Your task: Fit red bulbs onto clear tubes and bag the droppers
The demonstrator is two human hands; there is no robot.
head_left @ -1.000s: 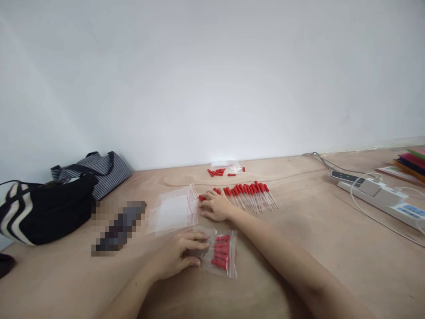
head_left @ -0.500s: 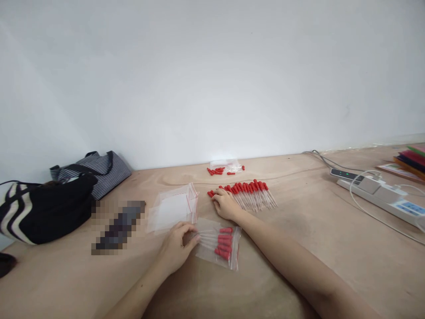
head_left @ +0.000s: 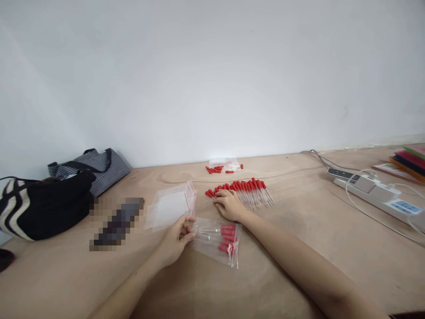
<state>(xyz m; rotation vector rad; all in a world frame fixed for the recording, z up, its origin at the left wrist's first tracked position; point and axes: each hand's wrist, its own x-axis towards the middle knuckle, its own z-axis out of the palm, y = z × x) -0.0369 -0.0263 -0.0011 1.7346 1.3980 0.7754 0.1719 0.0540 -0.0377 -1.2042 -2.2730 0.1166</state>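
Observation:
A clear zip bag (head_left: 212,248) lies on the table with several red-bulbed glass droppers (head_left: 228,237) inside, their bulbs near the zip end. My left hand (head_left: 177,237) holds the bag's left edge, thumb and fingers curled around it. Beyond the bag, a row of more red-bulbed droppers (head_left: 250,190) is spread side by side, bulbs pointing away from me. At the left end of that row rests my right hand (head_left: 230,206), its fingers reaching over the droppers and touching them. Its fingertips look apart, and the hand partly covers the dropper stems below.
A stack of flat zip bags (head_left: 171,204) lies left of the row. Loose red bulbs (head_left: 215,169) sit near the wall beside another clear bag (head_left: 223,162). Fabric bags (head_left: 63,204) and a pixelated dark object (head_left: 117,223) are left; a power strip (head_left: 378,195) with cables is right.
The droppers inside the bag have slid toward its zip end. My right hand has shifted slightly right along the row, its fingers straighter. My left hand stays at the bag's edge.

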